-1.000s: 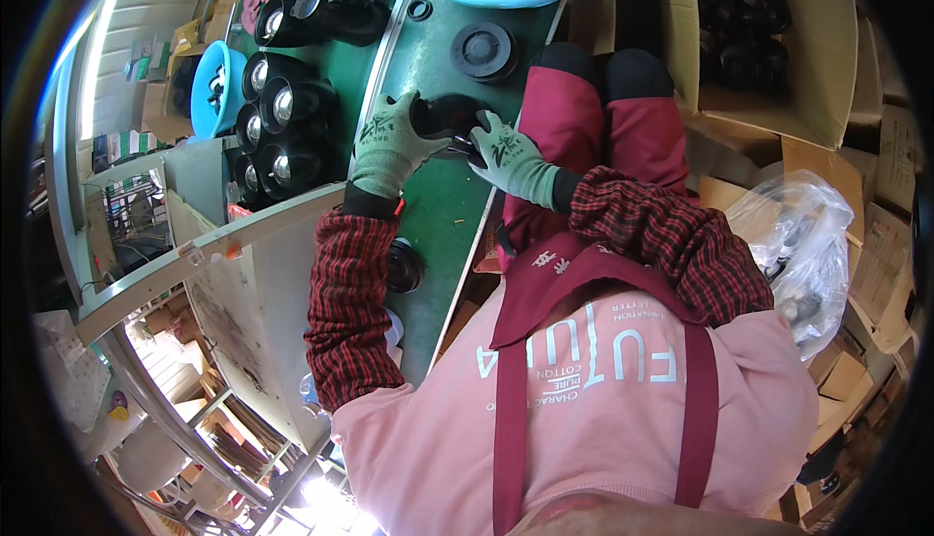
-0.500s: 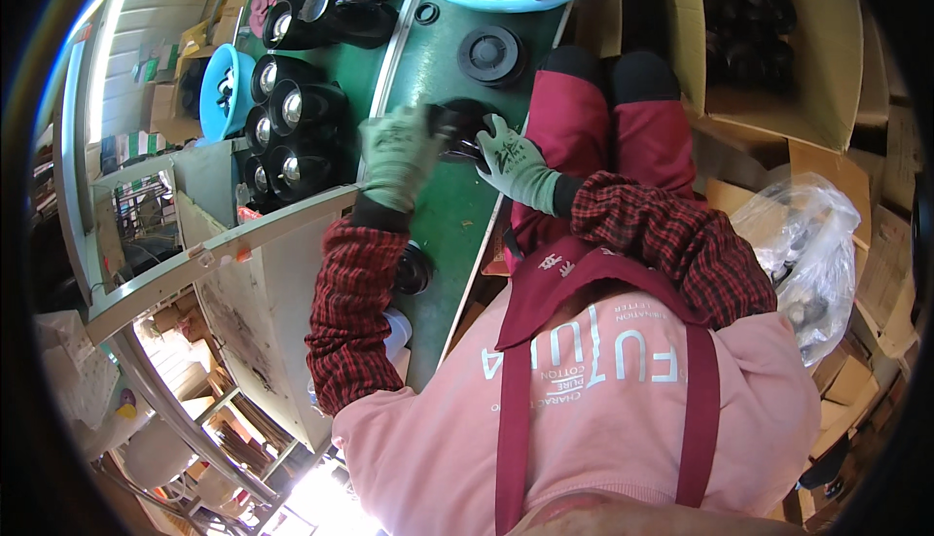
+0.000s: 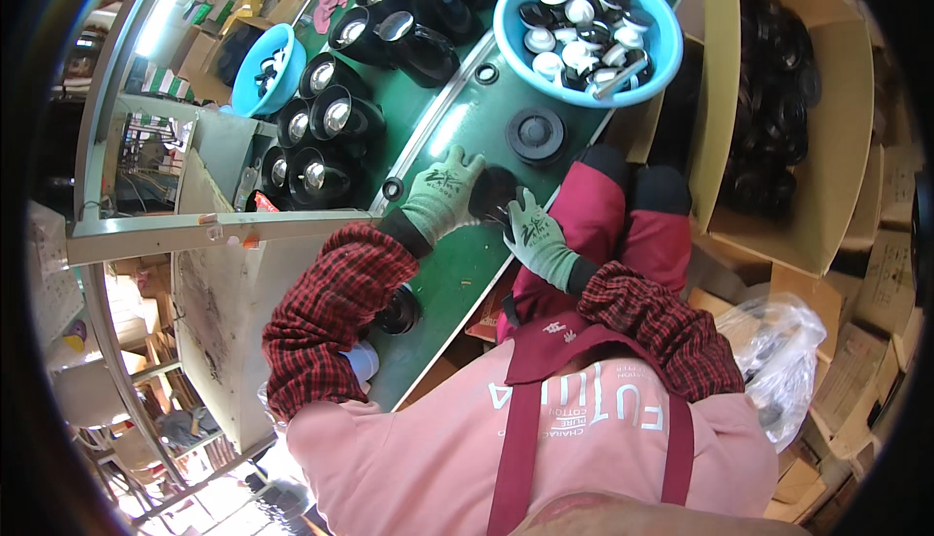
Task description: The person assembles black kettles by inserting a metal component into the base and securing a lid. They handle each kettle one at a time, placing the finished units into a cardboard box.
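A dark, round black plastic part (image 3: 493, 194) is between my gloved hands over the green bench. My left hand (image 3: 444, 196) grips its left side, with the fingers bent around the edge. From the right, my right hand (image 3: 537, 239) pinches its near edge between thumb and fingers. The details of the part are lost in its dark surface. Beyond it on the bench lies a ridged black disc (image 3: 536, 135). A small black ring (image 3: 392, 189) rests near my left wrist, and another ring (image 3: 486, 73) lies farther off.
A blue basin (image 3: 503, 50) of black and white parts stands at the far edge. Shiny black pots (image 3: 336, 118) crowd the left, near a smaller blue basin (image 3: 248, 98). A metal frame (image 3: 224, 232) borders the bench. An open carton (image 3: 827, 157) of black parts stands right.
The view has shifted, showing more of the basin. My left hand, blurred before, now appears sharp against the black part. The ring near my left wrist has come into sight.
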The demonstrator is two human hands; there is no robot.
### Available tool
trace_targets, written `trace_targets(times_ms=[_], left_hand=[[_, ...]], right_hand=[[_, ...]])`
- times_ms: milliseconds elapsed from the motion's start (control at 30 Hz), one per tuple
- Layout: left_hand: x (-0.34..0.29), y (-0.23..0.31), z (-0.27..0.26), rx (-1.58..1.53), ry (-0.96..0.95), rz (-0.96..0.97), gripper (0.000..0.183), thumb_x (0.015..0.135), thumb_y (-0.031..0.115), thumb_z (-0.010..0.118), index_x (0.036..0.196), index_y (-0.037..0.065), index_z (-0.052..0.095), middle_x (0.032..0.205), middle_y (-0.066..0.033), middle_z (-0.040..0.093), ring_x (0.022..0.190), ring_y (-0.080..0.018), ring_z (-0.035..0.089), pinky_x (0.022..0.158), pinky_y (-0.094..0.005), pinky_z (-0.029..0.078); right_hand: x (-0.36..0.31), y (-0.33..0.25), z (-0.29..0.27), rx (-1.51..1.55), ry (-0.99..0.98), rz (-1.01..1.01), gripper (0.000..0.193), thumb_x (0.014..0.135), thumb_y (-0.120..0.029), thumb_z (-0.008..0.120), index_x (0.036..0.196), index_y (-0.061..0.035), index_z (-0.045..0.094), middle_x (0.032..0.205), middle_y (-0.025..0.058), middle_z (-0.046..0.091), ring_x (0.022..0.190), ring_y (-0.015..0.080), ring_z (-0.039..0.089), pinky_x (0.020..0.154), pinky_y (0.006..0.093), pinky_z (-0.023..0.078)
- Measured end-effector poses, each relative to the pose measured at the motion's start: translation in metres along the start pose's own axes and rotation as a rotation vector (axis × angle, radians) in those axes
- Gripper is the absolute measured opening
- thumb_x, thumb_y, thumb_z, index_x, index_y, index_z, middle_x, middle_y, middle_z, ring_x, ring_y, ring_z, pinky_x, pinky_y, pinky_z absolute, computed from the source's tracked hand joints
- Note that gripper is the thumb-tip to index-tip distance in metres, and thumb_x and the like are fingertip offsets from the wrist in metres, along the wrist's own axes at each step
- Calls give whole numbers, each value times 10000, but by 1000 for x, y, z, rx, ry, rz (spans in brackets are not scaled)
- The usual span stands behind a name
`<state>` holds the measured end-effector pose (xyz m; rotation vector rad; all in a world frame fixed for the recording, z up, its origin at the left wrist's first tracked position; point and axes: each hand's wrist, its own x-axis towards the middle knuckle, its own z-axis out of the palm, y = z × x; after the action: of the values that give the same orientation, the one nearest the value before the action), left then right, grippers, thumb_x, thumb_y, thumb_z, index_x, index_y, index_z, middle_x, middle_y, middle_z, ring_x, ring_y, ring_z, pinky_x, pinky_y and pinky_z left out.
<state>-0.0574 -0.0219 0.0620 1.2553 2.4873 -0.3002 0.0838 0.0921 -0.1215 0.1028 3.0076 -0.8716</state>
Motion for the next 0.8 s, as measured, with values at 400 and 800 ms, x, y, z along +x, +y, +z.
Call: trace_targets(times_ms=[400, 800], left_hand=[[1, -22, 44, 47, 9, 60, 1130, 601, 478, 997, 1485, 24, 460, 1188, -176, 632, 1114, -371, 667, 951, -475, 557], [31, -65, 28, 262, -76, 806, 899, 590, 349, 987, 1366, 206, 557, 1279, -48, 595, 1210, -299, 609, 955, -478, 559]], right_hand=[[20, 10, -19, 136, -172, 134, 566, 862, -247, 810, 1321, -52, 541, 1410, 262, 563, 1177, 425, 668, 958, 493, 580], [90, 42, -42, 79, -484, -409, 494, 886, -270, 726, 1311, -49, 605, 1338, 223, 589, 1172, 412, 651, 1003, 469, 540]])
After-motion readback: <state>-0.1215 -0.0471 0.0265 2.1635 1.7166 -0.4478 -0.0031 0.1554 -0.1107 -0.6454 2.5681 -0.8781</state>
